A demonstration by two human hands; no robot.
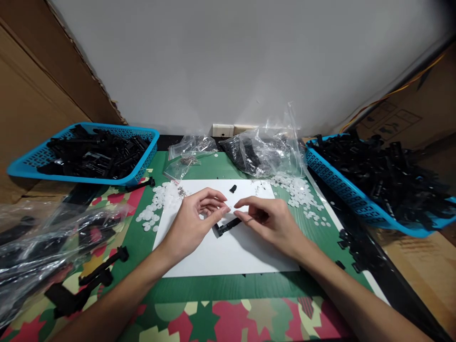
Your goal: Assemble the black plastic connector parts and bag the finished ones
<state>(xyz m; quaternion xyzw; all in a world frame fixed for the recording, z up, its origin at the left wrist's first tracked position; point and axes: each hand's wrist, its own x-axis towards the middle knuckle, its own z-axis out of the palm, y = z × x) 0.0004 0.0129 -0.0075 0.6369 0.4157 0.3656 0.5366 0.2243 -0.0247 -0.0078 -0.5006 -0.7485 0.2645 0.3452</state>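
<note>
My left hand [194,216] is over the white paper, its thumb and fingers curled together around something tiny and pale at the tips, too small to name. Facing it, my right hand [269,217] has its thumb and index finger slightly apart, with nothing visible between them. Below the fingertips lies a long black plastic part [228,228], its right end partly covered by my right hand. A small black piece [232,188] rests on the paper [221,259] just beyond my hands.
White plastic discs [149,213] lie in loose groups on both sides of the paper. Blue baskets [76,178] of black parts stand left and right. Clear bags [261,152] sit at the back. More black parts [101,268] and a plastic bag [46,256] are at left.
</note>
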